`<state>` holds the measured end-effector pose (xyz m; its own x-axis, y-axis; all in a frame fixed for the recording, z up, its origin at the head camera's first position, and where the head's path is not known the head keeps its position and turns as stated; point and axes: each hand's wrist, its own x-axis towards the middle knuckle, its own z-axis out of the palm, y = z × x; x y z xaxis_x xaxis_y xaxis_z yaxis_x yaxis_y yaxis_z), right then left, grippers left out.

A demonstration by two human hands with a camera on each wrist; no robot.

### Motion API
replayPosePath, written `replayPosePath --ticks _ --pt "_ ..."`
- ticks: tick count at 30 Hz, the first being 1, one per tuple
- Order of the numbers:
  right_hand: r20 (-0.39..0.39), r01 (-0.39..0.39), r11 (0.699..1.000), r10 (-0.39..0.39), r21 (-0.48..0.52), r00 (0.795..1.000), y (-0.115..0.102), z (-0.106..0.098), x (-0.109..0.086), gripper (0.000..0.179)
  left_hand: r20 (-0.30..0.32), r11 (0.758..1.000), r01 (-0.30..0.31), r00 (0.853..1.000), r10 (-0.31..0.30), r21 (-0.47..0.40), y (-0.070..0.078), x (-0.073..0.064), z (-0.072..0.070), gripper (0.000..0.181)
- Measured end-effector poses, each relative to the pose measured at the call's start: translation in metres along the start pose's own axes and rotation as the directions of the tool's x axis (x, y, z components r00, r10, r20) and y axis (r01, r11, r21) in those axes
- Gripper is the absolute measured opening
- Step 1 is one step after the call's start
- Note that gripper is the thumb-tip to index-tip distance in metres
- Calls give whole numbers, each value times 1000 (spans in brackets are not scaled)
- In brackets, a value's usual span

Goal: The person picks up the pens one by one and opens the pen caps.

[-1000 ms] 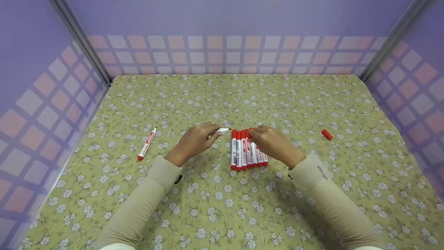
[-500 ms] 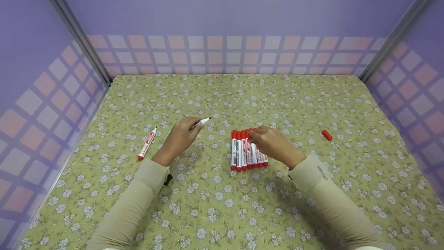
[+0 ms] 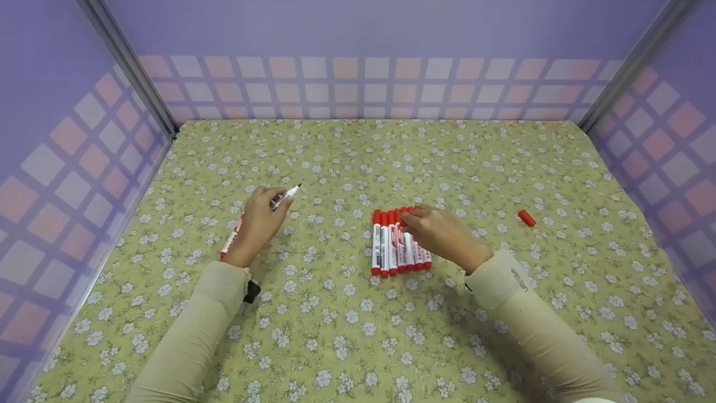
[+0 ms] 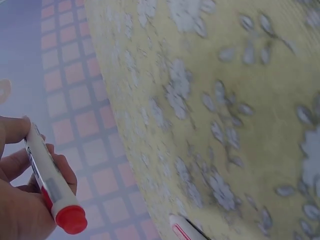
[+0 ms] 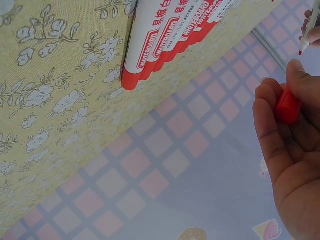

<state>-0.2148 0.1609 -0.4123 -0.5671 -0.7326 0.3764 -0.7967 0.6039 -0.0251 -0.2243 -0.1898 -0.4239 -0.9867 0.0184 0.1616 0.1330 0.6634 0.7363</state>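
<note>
My left hand (image 3: 261,217) holds an uncapped marker (image 3: 287,197) between thumb and fingers, its bare tip pointing up and right. In the left wrist view, the white marker (image 4: 49,175) shows its red end plug toward the camera. My right hand (image 3: 439,230) is over the right part of a row of red-capped markers (image 3: 385,246) lying side by side. A red marker cap (image 5: 288,107) is pinched in its fingers in the right wrist view. Another uncapped marker (image 3: 230,240) lies on the cloth, partly hidden behind my left hand.
A loose red cap (image 3: 526,218) lies on the right of the flowered tablecloth (image 3: 347,324). Purple panels with a band of checks (image 3: 358,89) enclose the back and both sides of the table.
My left hand has moved left with the uncapped marker, away from the row, and now covers part of the lying marker. My right hand has stayed in place.
</note>
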Motion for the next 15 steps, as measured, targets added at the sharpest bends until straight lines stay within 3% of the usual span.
replayPosePath --ticks 7,15 --pt "7 -11 1000 11 -1 1000 1 1 0 11 -21 997 76 997 -76 -8 -21 1 -15 39" --pt "25 -19 1000 19 -11 1000 1 2 0 13 -27 992 124 992 -123 27 -44 0 -29 36"
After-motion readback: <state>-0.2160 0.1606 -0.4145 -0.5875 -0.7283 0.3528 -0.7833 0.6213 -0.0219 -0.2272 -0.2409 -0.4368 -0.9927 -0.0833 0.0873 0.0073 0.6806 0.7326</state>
